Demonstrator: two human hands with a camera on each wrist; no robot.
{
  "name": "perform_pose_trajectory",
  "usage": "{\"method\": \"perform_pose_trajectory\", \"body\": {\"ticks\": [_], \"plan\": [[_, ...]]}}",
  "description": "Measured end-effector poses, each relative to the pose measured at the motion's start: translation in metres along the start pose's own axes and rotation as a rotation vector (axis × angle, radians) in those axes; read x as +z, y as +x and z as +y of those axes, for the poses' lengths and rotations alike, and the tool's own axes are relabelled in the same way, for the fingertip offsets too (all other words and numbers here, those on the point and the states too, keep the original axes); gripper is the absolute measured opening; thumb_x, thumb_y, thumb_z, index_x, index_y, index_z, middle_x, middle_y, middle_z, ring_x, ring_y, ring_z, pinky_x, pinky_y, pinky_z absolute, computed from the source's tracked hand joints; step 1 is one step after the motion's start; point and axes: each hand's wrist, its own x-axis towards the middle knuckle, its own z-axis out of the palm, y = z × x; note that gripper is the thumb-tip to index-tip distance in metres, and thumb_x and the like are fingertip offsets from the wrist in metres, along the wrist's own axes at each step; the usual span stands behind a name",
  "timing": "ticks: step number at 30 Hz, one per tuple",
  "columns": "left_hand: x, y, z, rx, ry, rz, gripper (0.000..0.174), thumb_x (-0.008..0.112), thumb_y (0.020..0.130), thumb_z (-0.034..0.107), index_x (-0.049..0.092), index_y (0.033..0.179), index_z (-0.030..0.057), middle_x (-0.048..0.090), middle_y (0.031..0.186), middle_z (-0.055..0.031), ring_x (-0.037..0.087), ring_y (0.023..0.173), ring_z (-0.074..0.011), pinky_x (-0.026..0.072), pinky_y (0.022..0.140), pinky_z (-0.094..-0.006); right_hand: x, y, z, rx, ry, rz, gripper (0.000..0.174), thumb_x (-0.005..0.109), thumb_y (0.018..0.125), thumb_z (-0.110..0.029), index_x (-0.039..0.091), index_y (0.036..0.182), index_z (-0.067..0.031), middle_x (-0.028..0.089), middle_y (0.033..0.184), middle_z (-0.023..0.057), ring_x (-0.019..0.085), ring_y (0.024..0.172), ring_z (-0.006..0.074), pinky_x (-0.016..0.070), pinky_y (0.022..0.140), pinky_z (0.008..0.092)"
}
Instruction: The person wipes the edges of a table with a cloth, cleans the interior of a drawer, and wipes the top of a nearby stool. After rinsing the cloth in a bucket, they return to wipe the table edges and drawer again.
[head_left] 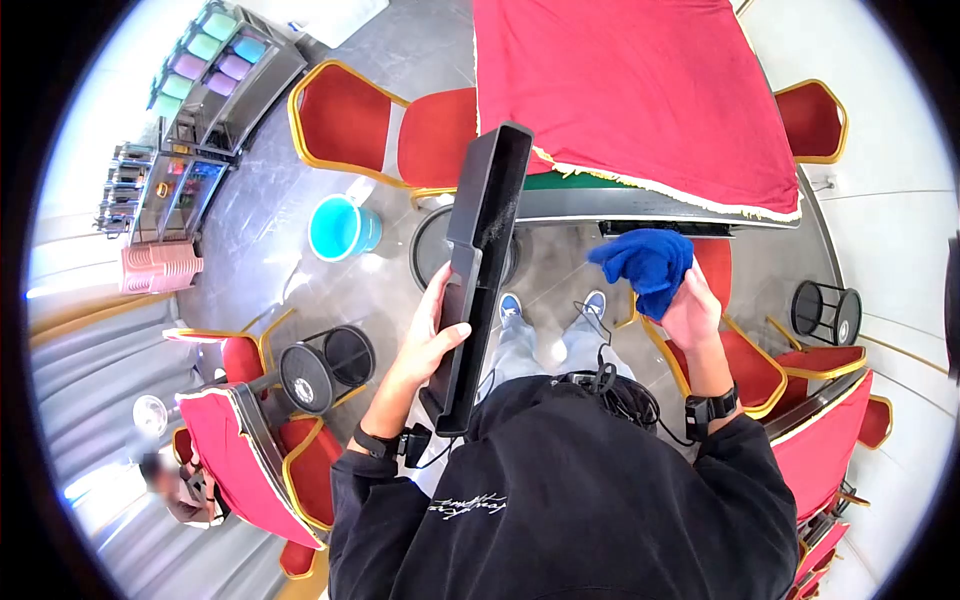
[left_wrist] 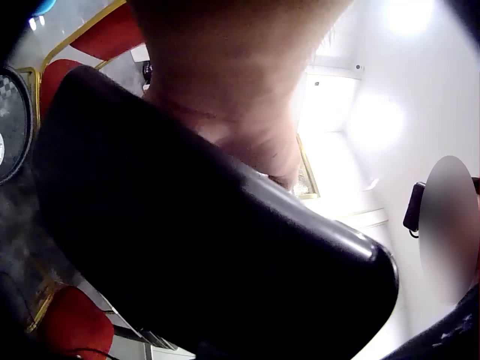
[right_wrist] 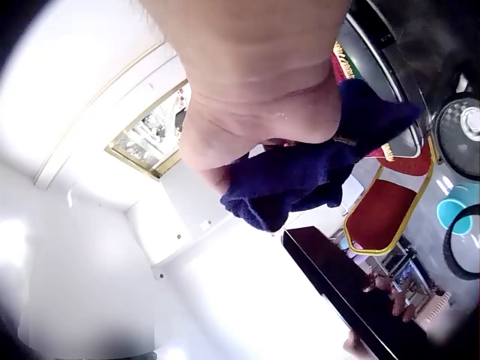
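Note:
My left hand (head_left: pixel 432 335) grips a long black tray-like box (head_left: pixel 474 290) near its lower half, thumb over one edge. The box is tilted lengthwise, its hollow side facing right, with pale specks inside the upper part. In the left wrist view the dark outer side of the box (left_wrist: pixel 210 240) covers most of the picture and hides the fingers. My right hand (head_left: pixel 694 312) holds a bunched blue cloth (head_left: pixel 650 270), apart from the box. The right wrist view shows the cloth (right_wrist: pixel 292 180) hanging from the hand, with the box (right_wrist: pixel 337 289) beyond it.
Ahead stands a table with a fringed red cloth (head_left: pixel 630 100), red chairs (head_left: pixel 435 135) beside it. A light-blue bucket (head_left: pixel 342 228) is on the floor to the left, near a round black base (head_left: pixel 428 250). Another person (head_left: pixel 190 495) is at a table far left.

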Motion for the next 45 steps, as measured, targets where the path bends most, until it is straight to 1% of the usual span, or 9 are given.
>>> {"method": "perform_pose_trajectory", "body": {"ticks": [6, 13, 27, 30, 31, 33, 37, 40, 45], "plan": [[0.022, 0.009, 0.002, -0.071, 0.051, -0.008, 0.099, 0.073, 0.082, 0.020, 0.018, 0.162, -0.0028, 0.032, 0.162, -0.0188, 0.028, 0.152, -0.0270, 0.0181, 0.125, -0.0374, 0.005, -0.005, 0.012, -0.095, -0.114, -0.063, 0.072, 0.069, 0.091, -0.022, 0.042, 0.152, 0.0029, 0.047, 0.154, 0.0148, 0.048, 0.141, 0.0289, 0.0334, 0.120, 0.0441], [0.061, 0.020, 0.021, -0.019, 0.661, -0.024, 0.109, 0.083, 0.070, 0.027, 0.027, 0.158, -0.0063, 0.052, 0.146, -0.0280, 0.050, 0.138, -0.0374, 0.0367, 0.118, -0.0407, 0.056, 0.058, -0.001, -0.697, -1.819, -0.384, 0.040, 0.064, 0.083, -0.025, 0.066, 0.111, 0.0027, 0.062, 0.117, 0.0216, 0.057, 0.120, 0.0386, 0.0400, 0.112, 0.0508], [0.053, 0.022, -0.010, 0.001, 0.676, -0.131, 0.109, 0.087, 0.066, 0.031, 0.035, 0.150, -0.0150, 0.057, 0.140, -0.0339, 0.055, 0.136, -0.0369, 0.0405, 0.115, -0.0396, 0.003, 0.088, -0.001, -0.594, -2.080, -0.730, 0.021, 0.061, 0.077, -0.023, 0.071, 0.071, -0.0057, 0.070, 0.079, 0.0146, 0.067, 0.078, 0.0349, 0.0521, 0.075, 0.0492], [0.064, 0.035, 0.004, 0.022, 0.598, -0.098, 0.106, 0.086, 0.066, 0.024, 0.035, 0.152, -0.0111, 0.064, 0.131, -0.0303, 0.064, 0.123, -0.0332, 0.0465, 0.108, -0.0383, 0.019, 0.087, 0.017, -0.873, -1.738, -0.386, 0.029, 0.059, 0.080, -0.023, 0.072, 0.080, 0.0035, 0.069, 0.086, 0.0211, 0.065, 0.094, 0.0404, 0.0497, 0.090, 0.0525], [0.063, 0.038, -0.003, 0.043, 0.659, -0.073, 0.105, 0.085, 0.067, 0.022, 0.034, 0.153, -0.0111, 0.063, 0.132, -0.0288, 0.064, 0.121, -0.0316, 0.0462, 0.108, -0.0371, 0.057, 0.072, 0.005, -0.121, -2.037, -0.793, 0.032, 0.056, 0.087, -0.023, 0.071, 0.099, 0.0027, 0.065, 0.108, 0.0273, 0.058, 0.111, 0.0419, 0.0410, 0.107, 0.0530], [0.058, 0.037, -0.001, -0.068, 0.611, -0.099, 0.104, 0.084, 0.068, 0.018, 0.033, 0.155, -0.0101, 0.056, 0.144, -0.0241, 0.054, 0.134, -0.0270, 0.0382, 0.115, -0.0355, 0.042, 0.048, 0.052, -0.555, -1.790, -0.597, 0.034, 0.058, 0.090, -0.030, 0.073, 0.084, 0.0002, 0.069, 0.096, 0.0213, 0.062, 0.108, 0.0378, 0.0371, 0.116, 0.0495], [0.060, 0.025, -0.023, -0.053, 0.585, -0.108, 0.105, 0.084, 0.069, 0.018, 0.032, 0.155, -0.0094, 0.055, 0.145, -0.0261, 0.053, 0.136, -0.0289, 0.0376, 0.116, -0.0361, -0.003, 0.087, 0.037, -0.154, -2.209, -0.724, 0.026, 0.060, 0.086, -0.025, 0.074, 0.080, -0.0047, 0.071, 0.093, 0.0171, 0.064, 0.106, 0.0331, 0.0442, 0.106, 0.0477], [0.051, 0.030, -0.036, -0.039, 0.558, -0.089, 0.103, 0.084, 0.070, 0.019, 0.034, 0.155, -0.0092, 0.057, 0.143, -0.0270, 0.055, 0.135, -0.0298, 0.0380, 0.116, -0.0367, -0.005, 0.084, 0.059, -0.586, -1.893, -0.294, 0.029, 0.057, 0.086, -0.027, 0.072, 0.084, -0.0016, 0.070, 0.097, 0.0194, 0.062, 0.109, 0.0336, 0.0416, 0.106, 0.0477], [0.056, 0.042, -0.031, -0.142, 0.608, -0.057, 0.100, 0.084, 0.073, 0.021, 0.034, 0.153, -0.0113, 0.060, 0.139, -0.0274, 0.060, 0.130, -0.0295, 0.0436, 0.111, -0.0360, -0.001, 0.073, 0.113, -0.672, -1.564, -0.447, 0.034, 0.058, 0.083, -0.029, 0.075, 0.086, 0.0004, 0.070, 0.099, 0.0221, 0.061, 0.110, 0.0392, 0.0397, 0.109, 0.0497]]}}
